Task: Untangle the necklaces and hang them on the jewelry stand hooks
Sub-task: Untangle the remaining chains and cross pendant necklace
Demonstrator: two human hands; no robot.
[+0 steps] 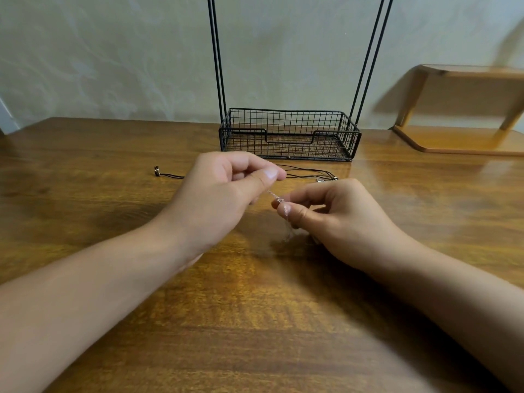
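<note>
Both hands work above the middle of the wooden table [85,154]. At about nine o'clock from the frame's centre, the left hand [224,188] has its fingers curled in, thumb pressed against the forefinger, pinching the upper end of a thin silver chain necklace [274,196]. From that pinch the chain runs down toward four o'clock, a short taut stretch, into the right hand [334,214], which sits just beside the left. The right hand's thumb and forefinger pinch the chain at its lower end, the other fingers curled loosely; below that pinch a faint, blurred length of chain hangs toward the tabletop, too smeared to make out in detail.

Behind the hands, at twelve o'clock from them, a black cord necklace [306,170] lies flat on the table. One end, with small metal fittings, shows at ten o'clock from the left hand; the cords pass behind that hand and reappear toward one o'clock, ending at a small metal piece just beyond the right hand's knuckles.

Farther back at twelve o'clock stands the black wire jewelry stand [289,134], its basket base on the table and thin rods rising out of the top of the frame; its hooks are out of view. At two o'clock a wooden shelf [459,109] sits against the wall [113,58].
</note>
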